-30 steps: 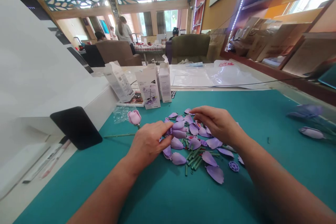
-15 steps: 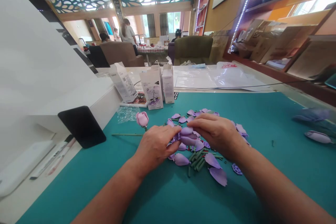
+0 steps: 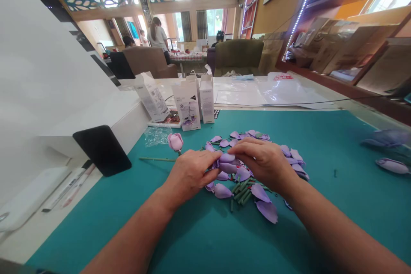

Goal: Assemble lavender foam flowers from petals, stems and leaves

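Observation:
My left hand (image 3: 191, 175) and my right hand (image 3: 261, 160) meet over a pile of purple plastic petals (image 3: 244, 175) on the teal mat (image 3: 321, 180). Fingers of both hands pinch a small cluster of purple petals (image 3: 226, 162) between them. Short green stem pieces (image 3: 239, 192) lie mixed in under the pile. A finished pink-purple flower bud on a green stem (image 3: 175, 142) lies just left of my left hand.
Three white product boxes (image 3: 188, 105) stand at the mat's far edge, a crumpled clear bag (image 3: 156, 135) beside them. A black phone-like slab (image 3: 102, 150) leans at the left. More purple flowers (image 3: 391, 165) lie far right. People sit at tables in the background.
My right hand came down and left from the pile's far side to meet my left hand; both closed on a petal cluster and hold it.

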A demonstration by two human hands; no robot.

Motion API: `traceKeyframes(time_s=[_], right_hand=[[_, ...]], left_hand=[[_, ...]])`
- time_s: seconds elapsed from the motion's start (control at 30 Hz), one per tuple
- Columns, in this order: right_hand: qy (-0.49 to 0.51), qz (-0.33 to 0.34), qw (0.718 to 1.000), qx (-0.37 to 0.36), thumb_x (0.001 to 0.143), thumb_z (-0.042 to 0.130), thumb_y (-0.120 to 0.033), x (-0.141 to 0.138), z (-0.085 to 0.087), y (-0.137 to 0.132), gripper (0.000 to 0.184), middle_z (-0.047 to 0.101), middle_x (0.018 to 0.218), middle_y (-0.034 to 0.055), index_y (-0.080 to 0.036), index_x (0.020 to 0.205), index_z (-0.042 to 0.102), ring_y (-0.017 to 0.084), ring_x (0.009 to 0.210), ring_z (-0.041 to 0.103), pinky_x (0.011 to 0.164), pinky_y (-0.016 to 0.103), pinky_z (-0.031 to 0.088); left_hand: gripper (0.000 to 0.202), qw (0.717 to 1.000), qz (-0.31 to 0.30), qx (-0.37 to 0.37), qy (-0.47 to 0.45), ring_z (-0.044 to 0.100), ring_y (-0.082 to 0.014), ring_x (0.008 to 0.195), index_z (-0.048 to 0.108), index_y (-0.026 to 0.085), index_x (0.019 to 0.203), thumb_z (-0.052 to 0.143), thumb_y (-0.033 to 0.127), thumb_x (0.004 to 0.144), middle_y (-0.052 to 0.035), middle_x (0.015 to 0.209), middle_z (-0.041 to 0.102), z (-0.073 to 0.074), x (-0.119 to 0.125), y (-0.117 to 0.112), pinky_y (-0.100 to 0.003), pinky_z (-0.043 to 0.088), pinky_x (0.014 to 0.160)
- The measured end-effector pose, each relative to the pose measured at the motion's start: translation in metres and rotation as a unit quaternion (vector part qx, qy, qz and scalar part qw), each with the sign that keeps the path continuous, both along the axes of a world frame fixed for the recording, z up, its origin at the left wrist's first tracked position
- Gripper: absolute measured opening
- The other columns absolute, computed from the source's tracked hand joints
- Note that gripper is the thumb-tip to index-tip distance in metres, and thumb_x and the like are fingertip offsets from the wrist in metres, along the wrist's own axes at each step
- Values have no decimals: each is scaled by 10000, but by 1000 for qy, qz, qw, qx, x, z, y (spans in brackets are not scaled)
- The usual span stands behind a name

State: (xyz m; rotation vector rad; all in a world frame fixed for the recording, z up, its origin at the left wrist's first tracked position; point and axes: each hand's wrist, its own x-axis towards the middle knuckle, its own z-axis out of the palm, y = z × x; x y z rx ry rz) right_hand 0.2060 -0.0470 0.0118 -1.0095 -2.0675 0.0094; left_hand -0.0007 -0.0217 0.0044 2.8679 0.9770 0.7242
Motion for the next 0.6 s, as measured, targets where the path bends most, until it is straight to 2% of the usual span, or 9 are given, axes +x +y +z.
traceKeyframes(time_s=[0.07, 0.13, 0.23, 0.27, 0.33, 0.37, 0.47, 0.6], right_hand=[[27, 2, 999, -32, 890, 522, -186, 1, -1, 2, 173, 717, 806, 27, -218, 880, 691, 142, 734, 660, 671, 254, 523], [74, 4, 993, -91, 883, 526, -210, 5, -4, 5, 188, 719, 841, 31, -219, 1007, 668, 148, 728, 661, 649, 262, 528], [105, -45, 981, -158, 901, 500, -255, 17, -17, 19, 278, 713, 868, 40, -198, 1153, 603, 151, 690, 652, 592, 266, 525], [79, -89, 982, -149, 900, 501, -253, 21, -22, 25, 244, 715, 858, 40, -195, 1099, 632, 156, 700, 654, 607, 273, 523], [-49, -159, 976, -142, 885, 509, -186, 25, -33, 39, 201, 724, 927, 54, -193, 987, 682, 173, 818, 666, 711, 288, 516], [-116, -182, 966, -140, 891, 496, -171, 25, -38, 45, 216, 723, 948, 61, -190, 987, 689, 179, 840, 664, 727, 292, 507], [-190, -185, 954, -137, 844, 547, -136, 13, -48, 63, 220, 715, 987, 99, -175, 991, 706, 217, 876, 649, 745, 313, 477], [-238, -178, 945, -133, 783, 571, -78, -11, -52, 77, 152, 710, 866, 154, -128, 786, 715, 260, 887, 621, 725, 323, 436]], left_hand=[[233, 1000, 3, -2, -13, 643, -167, 769, 619, 206, 1090, 516, 244, 884, -18, 871, 715, 0, -1, 1, -275, 445, 677], [235, 1000, 8, -4, -28, 642, -169, 776, 615, 201, 1098, 518, 247, 889, -22, 880, 710, 2, -4, 3, -274, 449, 673], [263, 998, 20, 5, -56, 638, -177, 807, 592, 176, 1142, 496, 244, 906, -35, 893, 693, 6, -8, 5, -281, 464, 686], [271, 998, 25, 9, -64, 636, -179, 817, 583, 172, 1157, 488, 243, 912, -37, 902, 688, 7, -10, 6, -283, 468, 692], [272, 997, 32, 13, -75, 634, -180, 826, 574, 174, 1164, 476, 251, 922, -38, 916, 682, 10, -12, 7, -283, 471, 700], [267, 996, 35, 15, -77, 633, -180, 826, 575, 176, 1159, 473, 258, 926, -38, 919, 681, 11, -13, 7, -283, 472, 701], [258, 996, 42, 22, -80, 631, -181, 817, 580, 174, 1141, 465, 274, 932, -37, 908, 678, 11, -14, 7, -281, 471, 700], [260, 996, 50, 20, -71, 626, -186, 815, 584, 174, 1143, 477, 272, 927, -38, 909, 673, 7, -14, 9, -288, 472, 700]])
